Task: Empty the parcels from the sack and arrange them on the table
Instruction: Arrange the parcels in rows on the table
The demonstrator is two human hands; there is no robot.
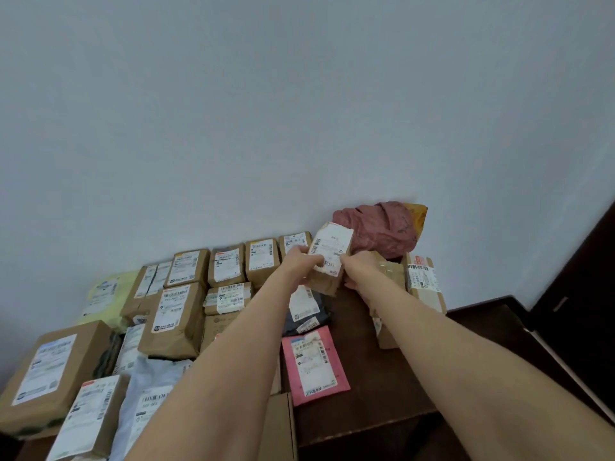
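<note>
Two bare hands gripped one small brown cardboard parcel with a white label (327, 257), held above the dark brown wooden table (372, 387) near its far edge, at about one o'clock. The left hand (301, 261) curled round the parcel's nine o'clock side and the right hand (361, 266) round its three o'clock side. The step in hand was judged to be placement. The next move called for lowering the parcel, label up, onto bare wood, most of which lay at five o'clock of it.

A flat grey plastic mailer (306, 314) lay directly at six o'clock and a flat pink mailer (314, 366) beyond that. A taped brown box with a white label (424, 281) crowded three o'clock. A crumpled dull-red plastic bag (382, 227) sat at one o'clock; whether it was the sack could not be told. Rows of brown labelled boxes (261, 261) filled nine o'clock, leaving no gap there.
</note>
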